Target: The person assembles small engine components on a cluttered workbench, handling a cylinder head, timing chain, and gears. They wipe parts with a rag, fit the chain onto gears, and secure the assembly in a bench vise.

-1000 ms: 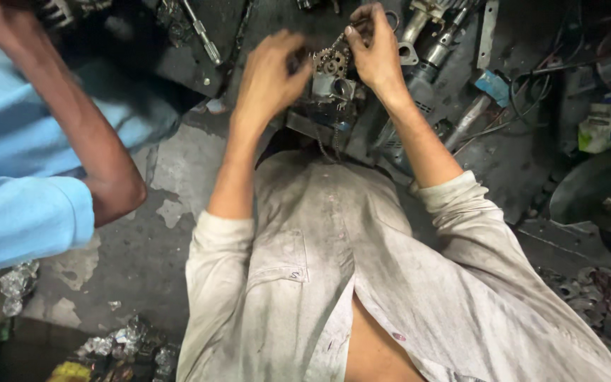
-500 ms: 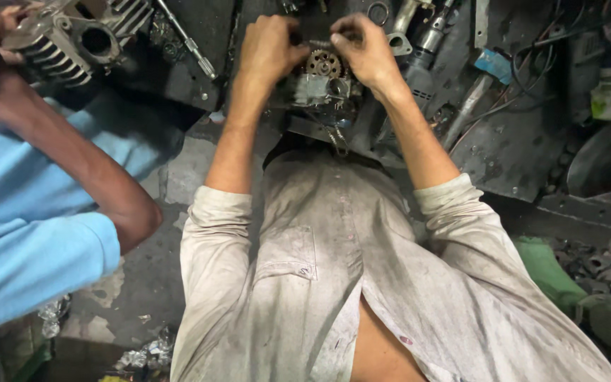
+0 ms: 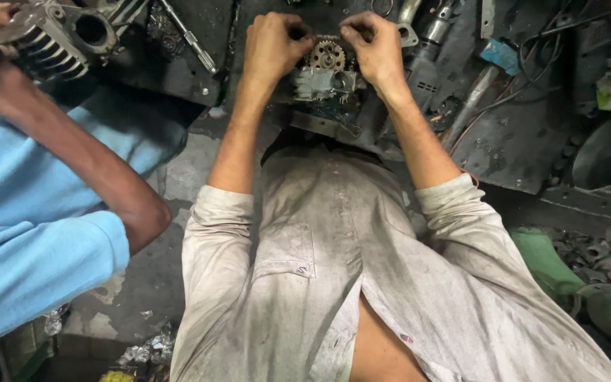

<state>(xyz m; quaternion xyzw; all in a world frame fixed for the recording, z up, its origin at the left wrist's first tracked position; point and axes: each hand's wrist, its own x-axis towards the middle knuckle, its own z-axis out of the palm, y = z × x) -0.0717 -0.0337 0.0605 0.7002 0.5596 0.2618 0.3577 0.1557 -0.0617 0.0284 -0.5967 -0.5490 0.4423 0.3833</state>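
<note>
Sprocket [image 3: 327,54] on small metal engine assembly [image 3: 322,86], sitting on dark greasy metal bench plate [image 3: 510,141] directly ahead of the chest, top centre of view. Toothed steel wheel, grimy; block beneath looks cast, greyish, oily.

Left hand [image 3: 271,44] curled closed just left of the sprocket, fingers bent in against the assembly's upper edge. Right hand [image 3: 373,44] likewise curled on the right side, fingertips pinching something at the top rim (too small and shadowed to identify). Both hands touching the part, one each side, sprocket between them.

Handling judgement: stiff, dense, heavy for its size, no give anywhere. Probably slippery from the oil film, and teeth likely sharp-edged, so poor place for bare skin under load. Better purchase on the flat flanks of the block below the wheel, two-handed, thumbs on top. Not fragile as a whole, though any thin bits could bend if dropped.

Nearby: finned engine cylinder [image 3: 58,39] at upper left, held by another person in a blue sleeve [image 3: 44,212]; socket extension bar [image 3: 189,39] on the bench; grey power tool body [image 3: 426,67] just right of the right wrist; loose cables [image 3: 539,49] farther right.
</note>
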